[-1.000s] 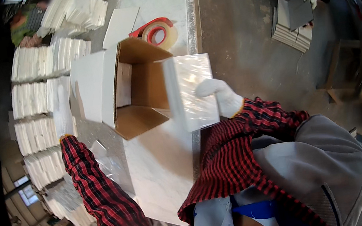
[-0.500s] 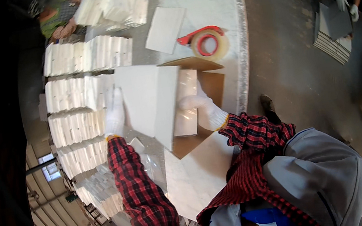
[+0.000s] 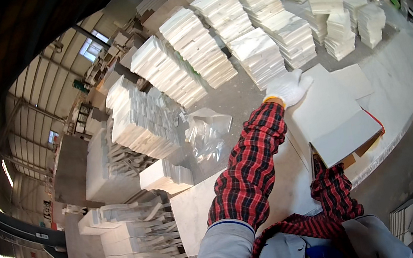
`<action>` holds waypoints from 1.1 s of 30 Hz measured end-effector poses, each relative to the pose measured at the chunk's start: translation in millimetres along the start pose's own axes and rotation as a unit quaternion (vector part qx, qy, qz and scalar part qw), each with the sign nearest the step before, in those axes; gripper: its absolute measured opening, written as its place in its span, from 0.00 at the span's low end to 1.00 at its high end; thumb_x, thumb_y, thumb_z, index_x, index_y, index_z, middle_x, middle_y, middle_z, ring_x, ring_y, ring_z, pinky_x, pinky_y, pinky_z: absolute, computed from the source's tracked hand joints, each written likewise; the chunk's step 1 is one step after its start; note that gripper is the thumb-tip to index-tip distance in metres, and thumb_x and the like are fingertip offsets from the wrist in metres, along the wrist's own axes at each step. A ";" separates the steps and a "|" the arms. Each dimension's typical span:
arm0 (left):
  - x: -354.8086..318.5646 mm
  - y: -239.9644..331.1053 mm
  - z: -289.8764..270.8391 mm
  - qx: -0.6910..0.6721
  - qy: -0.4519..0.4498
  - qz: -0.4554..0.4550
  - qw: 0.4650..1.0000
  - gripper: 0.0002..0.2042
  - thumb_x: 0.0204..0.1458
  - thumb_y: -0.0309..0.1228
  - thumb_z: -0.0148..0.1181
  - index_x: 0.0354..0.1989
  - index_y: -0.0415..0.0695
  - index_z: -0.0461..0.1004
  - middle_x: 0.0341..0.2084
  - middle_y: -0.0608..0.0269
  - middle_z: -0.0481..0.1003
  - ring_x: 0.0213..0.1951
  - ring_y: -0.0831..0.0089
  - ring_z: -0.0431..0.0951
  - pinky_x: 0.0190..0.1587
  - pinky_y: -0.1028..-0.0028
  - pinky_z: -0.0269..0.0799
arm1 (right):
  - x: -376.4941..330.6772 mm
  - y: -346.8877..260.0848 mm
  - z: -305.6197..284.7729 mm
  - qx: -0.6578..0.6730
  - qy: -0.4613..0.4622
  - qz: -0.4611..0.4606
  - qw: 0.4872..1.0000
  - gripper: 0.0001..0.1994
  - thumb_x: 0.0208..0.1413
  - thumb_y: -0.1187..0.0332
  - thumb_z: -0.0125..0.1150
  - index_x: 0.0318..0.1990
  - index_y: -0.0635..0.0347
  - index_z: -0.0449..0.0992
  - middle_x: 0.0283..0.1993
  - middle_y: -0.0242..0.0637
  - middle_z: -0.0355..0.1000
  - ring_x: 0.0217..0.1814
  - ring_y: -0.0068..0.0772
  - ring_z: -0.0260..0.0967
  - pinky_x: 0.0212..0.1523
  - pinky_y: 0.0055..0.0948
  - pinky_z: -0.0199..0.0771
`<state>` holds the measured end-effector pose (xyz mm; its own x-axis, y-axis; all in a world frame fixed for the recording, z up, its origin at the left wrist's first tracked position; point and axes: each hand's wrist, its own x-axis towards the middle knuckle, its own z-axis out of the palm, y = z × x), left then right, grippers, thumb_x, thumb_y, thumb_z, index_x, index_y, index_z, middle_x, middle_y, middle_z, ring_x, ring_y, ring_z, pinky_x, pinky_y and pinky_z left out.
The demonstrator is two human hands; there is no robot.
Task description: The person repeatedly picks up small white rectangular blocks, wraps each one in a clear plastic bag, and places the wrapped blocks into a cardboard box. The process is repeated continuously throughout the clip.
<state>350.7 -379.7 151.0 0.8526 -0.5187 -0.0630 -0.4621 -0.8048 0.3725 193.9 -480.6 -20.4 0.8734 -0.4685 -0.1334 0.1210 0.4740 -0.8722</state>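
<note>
The white cardboard box (image 3: 322, 98) lies on the pale table (image 3: 397, 84), at 3 o'clock in view. By its 10 o'clock edge, the gloved left hand (image 3: 288, 88) has thumb and fingers apart; the right hand is hidden at 6 o'clock, grip impossible to tell. Stacked pale slabs (image 3: 259, 56) stand toward 11 o'clock, crumpled clear plastic (image 3: 208, 131) toward 9
</note>
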 end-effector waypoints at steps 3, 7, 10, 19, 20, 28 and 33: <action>-5.3 0.8 -5.7 -0.005 -0.009 -0.010 1.000 0.33 0.64 0.60 0.40 0.57 0.42 0.74 0.52 0.42 0.79 0.55 0.44 0.78 0.60 0.54 0.70 | 7.1 -12.4 -10.1 -0.171 -0.033 -0.037 0.984 0.20 0.59 0.65 0.60 0.58 0.62 0.76 0.55 0.40 0.76 0.55 0.36 0.73 0.60 0.37 0.72; -6.3 1.4 -3.5 -0.015 -0.001 -0.017 1.000 0.31 0.63 0.58 0.42 0.58 0.44 0.75 0.54 0.44 0.79 0.55 0.43 0.79 0.61 0.51 0.71 | 7.3 -33.1 -23.2 -0.359 -0.066 -0.090 0.927 0.20 0.61 0.64 0.58 0.59 0.60 0.76 0.57 0.39 0.75 0.58 0.37 0.71 0.62 0.38 0.70; -2.9 -0.3 -1.6 0.001 -0.004 -0.008 1.000 0.31 0.63 0.58 0.42 0.58 0.44 0.75 0.54 0.45 0.79 0.55 0.43 0.79 0.61 0.51 0.71 | 1.6 -42.5 -25.9 -0.470 -0.088 -0.117 0.871 0.21 0.62 0.63 0.57 0.60 0.59 0.75 0.59 0.39 0.75 0.59 0.37 0.71 0.63 0.38 0.69; 2.6 0.7 -4.5 0.021 -0.017 0.005 1.000 0.36 0.64 0.62 0.42 0.65 0.42 0.70 0.56 0.39 0.78 0.58 0.41 0.77 0.64 0.51 0.68 | 2.6 -35.9 12.8 -0.639 -0.164 -0.156 0.735 0.21 0.66 0.60 0.52 0.63 0.55 0.74 0.64 0.39 0.73 0.65 0.40 0.68 0.67 0.39 0.66; -0.6 1.0 -6.4 0.020 -0.021 -0.004 1.000 0.37 0.65 0.63 0.41 0.67 0.42 0.70 0.60 0.39 0.76 0.62 0.42 0.74 0.67 0.52 0.65 | 2.9 -37.6 14.0 -0.646 -0.175 -0.159 0.726 0.21 0.66 0.60 0.51 0.64 0.55 0.74 0.64 0.39 0.72 0.66 0.40 0.68 0.68 0.39 0.66; 5.7 7.8 -2.9 0.020 -0.019 -0.027 0.999 0.38 0.65 0.61 0.41 0.72 0.43 0.65 0.66 0.42 0.70 0.68 0.46 0.69 0.71 0.55 0.60 | -4.3 -71.8 -9.1 -0.666 -0.279 -0.121 0.681 0.22 0.70 0.58 0.47 0.67 0.51 0.73 0.69 0.39 0.71 0.71 0.42 0.65 0.71 0.41 0.63; 5.0 10.1 1.2 -0.004 -0.001 -0.007 1.000 0.37 0.65 0.61 0.41 0.73 0.45 0.65 0.67 0.43 0.70 0.68 0.45 0.69 0.70 0.56 0.60 | 8.9 -65.5 -13.0 -0.629 -0.342 -0.118 0.688 0.20 0.68 0.57 0.49 0.62 0.51 0.76 0.65 0.42 0.72 0.67 0.46 0.68 0.67 0.43 0.66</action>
<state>349.9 -390.8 153.4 0.8588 -0.5074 -0.0709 -0.4473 -0.8101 0.3791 187.7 -525.5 29.3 0.9690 0.2438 -0.0404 0.1704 -0.7774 -0.6055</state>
